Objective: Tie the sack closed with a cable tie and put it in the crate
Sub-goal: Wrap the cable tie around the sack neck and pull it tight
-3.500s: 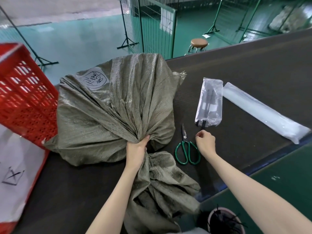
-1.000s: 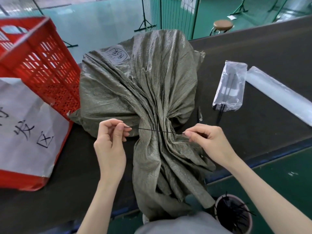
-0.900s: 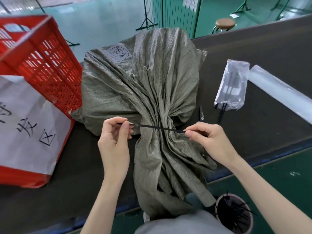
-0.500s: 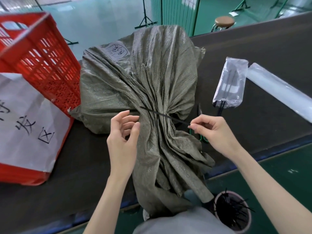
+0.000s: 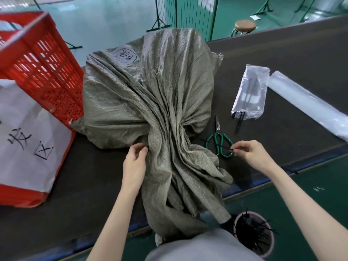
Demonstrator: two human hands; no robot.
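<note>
A grey-green woven sack (image 5: 150,87) lies on the dark table, its neck gathered and its loose mouth hanging over the near edge. My left hand (image 5: 134,162) touches the left side of the gathered neck, fingers slightly curled against the cloth. My right hand (image 5: 250,153) pinches one end of a thin black cable tie (image 5: 216,145), which runs left toward the right side of the neck, passing over the scissors. The red slatted crate (image 5: 43,72) stands at the left, a white paper sign on its front.
Green-handled scissors (image 5: 219,142) lie just right of the sack's neck. A clear bag of black cable ties (image 5: 249,95) and a long clear plastic package (image 5: 308,104) lie further right. A bucket of black ties (image 5: 253,234) stands on the floor below the table edge.
My left hand let go of the tie's left end and dropped to the left side of the neck. My right hand carried the tie rightward and down, off the top of the sack.
</note>
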